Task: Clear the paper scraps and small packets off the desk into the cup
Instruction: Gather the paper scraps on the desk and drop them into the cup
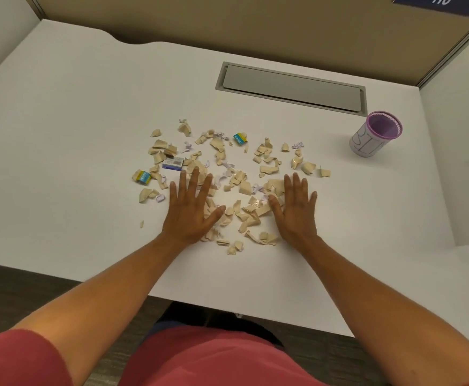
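Several tan and pale lilac paper scraps (pixel 238 188) lie scattered over the middle of the white desk (pixel 74 129). Among them are a blue-and-white small box (pixel 173 163) and two teal-and-yellow packets: one (pixel 143 176) at the left edge of the pile and another (pixel 240 138) at the back. My left hand (pixel 191 210) lies flat, palm down, fingers spread, on the left part of the pile. My right hand (pixel 296 208) lies flat the same way on the right part. A purple-rimmed cup (pixel 375 135) stands upright at the right, apart from the scraps.
A grey recessed cable cover (pixel 291 86) sits at the back of the desk. Beige partition walls (pixel 227 20) enclose the back and sides. The desk's front edge (pixel 227 307) runs just before my red-clothed lap.
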Demonstrator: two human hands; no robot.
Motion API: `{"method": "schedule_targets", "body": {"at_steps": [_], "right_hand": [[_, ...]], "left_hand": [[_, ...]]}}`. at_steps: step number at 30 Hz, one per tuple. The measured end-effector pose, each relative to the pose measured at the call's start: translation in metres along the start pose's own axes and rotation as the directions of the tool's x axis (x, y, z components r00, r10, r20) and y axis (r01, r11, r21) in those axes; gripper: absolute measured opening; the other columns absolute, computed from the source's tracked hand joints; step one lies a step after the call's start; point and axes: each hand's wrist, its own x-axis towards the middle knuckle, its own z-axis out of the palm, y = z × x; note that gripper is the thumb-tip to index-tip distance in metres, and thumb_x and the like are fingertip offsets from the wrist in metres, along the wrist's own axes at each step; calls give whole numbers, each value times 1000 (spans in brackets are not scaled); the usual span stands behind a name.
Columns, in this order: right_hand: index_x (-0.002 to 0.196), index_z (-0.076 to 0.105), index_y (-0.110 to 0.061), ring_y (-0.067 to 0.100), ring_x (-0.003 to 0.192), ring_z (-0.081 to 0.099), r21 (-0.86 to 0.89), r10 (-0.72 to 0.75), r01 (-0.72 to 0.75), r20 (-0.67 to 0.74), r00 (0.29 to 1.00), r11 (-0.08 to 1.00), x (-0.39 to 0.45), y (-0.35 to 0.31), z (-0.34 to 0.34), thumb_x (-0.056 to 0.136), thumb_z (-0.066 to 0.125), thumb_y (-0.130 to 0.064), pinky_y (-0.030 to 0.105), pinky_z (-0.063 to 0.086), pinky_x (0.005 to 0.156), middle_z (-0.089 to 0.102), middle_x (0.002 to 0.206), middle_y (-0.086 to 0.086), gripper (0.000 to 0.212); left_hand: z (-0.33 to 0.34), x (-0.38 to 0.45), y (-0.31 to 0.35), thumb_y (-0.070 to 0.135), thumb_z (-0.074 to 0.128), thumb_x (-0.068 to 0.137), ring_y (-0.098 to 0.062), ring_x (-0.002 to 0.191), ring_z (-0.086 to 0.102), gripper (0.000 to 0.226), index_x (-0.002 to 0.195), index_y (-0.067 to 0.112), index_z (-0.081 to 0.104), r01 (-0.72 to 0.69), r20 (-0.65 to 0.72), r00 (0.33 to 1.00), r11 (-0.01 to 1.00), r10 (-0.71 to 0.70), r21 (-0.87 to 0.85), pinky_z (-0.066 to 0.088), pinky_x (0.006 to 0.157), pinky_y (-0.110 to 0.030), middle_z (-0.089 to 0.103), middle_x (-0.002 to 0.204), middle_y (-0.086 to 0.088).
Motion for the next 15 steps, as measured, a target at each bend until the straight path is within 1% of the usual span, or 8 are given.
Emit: {"method": "schedule_targets", "body": {"at_steps": [3,6,8,10,11,13,14,15], "right_hand": [[164,10,-17,24,160,-4,0,-93,93,53,994,996,0,-25,10,106,19,-54,53,2,128,4,173,4,69],[162,17,-17,21,160,-3,58,-149,144,96,984,988,-8,-47,20,107,15,-51,50,2,129,7,173,3,65],[162,23,-19,17,160,2,200,-139,120,84,987,972,-16,-50,16,110,23,-45,48,6,129,14,172,0,58],[160,27,-18,15,158,12,341,-109,85,53,993,936,-26,-44,4,110,35,-40,46,15,129,23,169,-1,55],[159,31,-18,15,157,19,362,-92,79,20,996,929,-31,-38,-4,108,43,-38,45,21,127,29,167,-1,56],[156,37,-20,19,149,32,265,-58,66,-37,998,962,-41,-25,-19,99,62,-44,44,34,121,40,160,0,67],[155,37,-22,20,144,36,182,-22,26,-21,1000,983,-47,-19,-24,89,70,-54,42,39,117,42,156,-1,80],[155,35,-25,20,139,38,129,44,-49,34,998,990,-53,-15,-28,78,75,-64,39,43,112,40,153,-3,95]], "left_hand": [[6,6,18,78,17,100,-32,166,-10,88,171,28,3,-41,81,996,999,42,-15,-3,132,-62,-5,180,-4],[10,3,40,72,17,102,-33,166,-7,86,171,23,6,-65,104,992,998,66,-20,-4,132,-59,0,180,-7],[9,-1,47,67,22,104,-30,166,-7,82,171,22,8,-77,96,992,994,84,-76,-3,133,-57,0,180,-6],[2,-6,42,65,29,103,-27,166,-10,82,171,24,8,-96,77,991,982,109,-165,-3,134,-53,-2,180,-3],[-4,-9,36,67,33,102,-25,166,-12,84,171,26,7,-109,72,989,972,126,-207,-4,134,-50,-4,180,-1],[-15,-16,19,72,41,99,-23,165,-15,92,171,31,0,-158,94,978,959,184,-234,-4,134,-47,-9,180,2],[-20,-21,8,76,42,98,-22,165,-16,96,170,32,-4,-191,118,969,959,219,-209,-3,133,-47,-11,180,3],[-24,-25,-2,81,40,96,-21,165,-18,101,170,31,-7,-223,148,958,961,247,-163,-3,133,-49,-13,179,3]]}}
